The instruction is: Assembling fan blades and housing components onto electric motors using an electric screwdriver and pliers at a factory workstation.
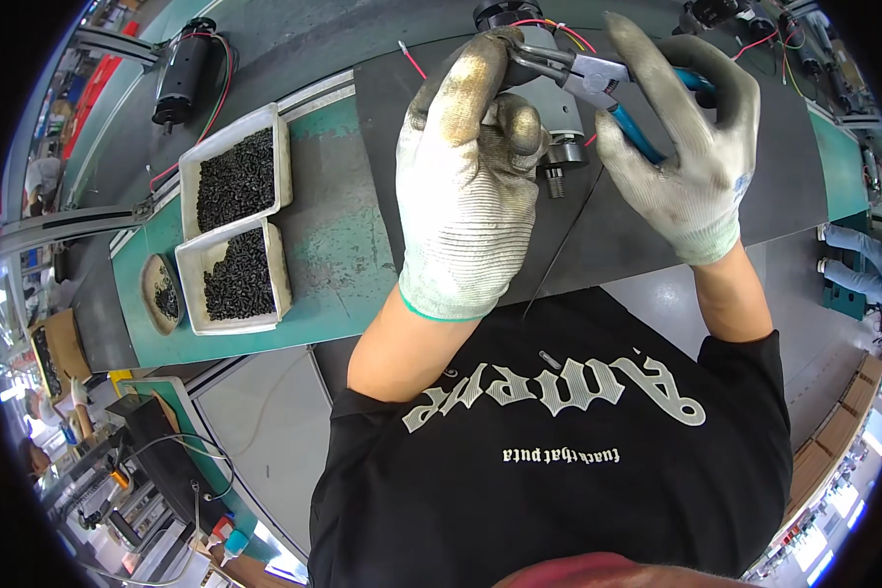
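Observation:
In my right hand (686, 147) is a pair of pliers (598, 78) with blue handles and slim jaws, the fingers spread around the handles. The jaws point left, toward the fingertips of my left hand (475, 176). That hand is closed in a pinch at the jaw tips; what it holds there, if anything, is too small and covered to tell. Both hands wear white knit gloves with dark, soiled fingers. Behind and below the pliers lies a cylindrical motor (559, 116) with a silver body, a threaded shaft and coloured wires, partly hidden by my hands.
Left of my hands, two white bins (282, 162) of small black parts stand on the green bench, beside a small round dish (150, 294). Another black motor (184, 78) with wires lies at the far left. A dark mat (774, 186) covers the bench under my hands.

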The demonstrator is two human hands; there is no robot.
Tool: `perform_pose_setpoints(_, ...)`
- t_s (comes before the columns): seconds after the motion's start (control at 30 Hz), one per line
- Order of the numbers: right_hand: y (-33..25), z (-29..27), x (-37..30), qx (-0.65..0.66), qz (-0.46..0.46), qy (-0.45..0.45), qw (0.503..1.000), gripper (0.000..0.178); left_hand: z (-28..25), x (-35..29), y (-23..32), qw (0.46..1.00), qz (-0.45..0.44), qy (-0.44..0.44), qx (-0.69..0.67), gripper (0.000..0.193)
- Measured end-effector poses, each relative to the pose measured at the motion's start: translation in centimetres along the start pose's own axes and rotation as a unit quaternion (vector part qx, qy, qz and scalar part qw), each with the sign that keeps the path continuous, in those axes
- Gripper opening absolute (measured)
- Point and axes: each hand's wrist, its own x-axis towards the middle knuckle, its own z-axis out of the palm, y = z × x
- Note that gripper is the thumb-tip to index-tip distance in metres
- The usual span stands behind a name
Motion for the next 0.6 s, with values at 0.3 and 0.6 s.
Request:
perform_pose_setpoints(0.3,0.2,0.0,0.0,-0.003,-0.009,-0.007,1.0,0.056,-1.0,0.5,-0.6,0.998,-0.009,-0.058,-0.003,0.023)
perform_pose_setpoints(0.6,1.0,1.4,-1.4,0.035,0.056,0.027,0.997,0.053,-0.5,0.7,-1.1,1.0,0.003,-0.012,0.009,0.03)
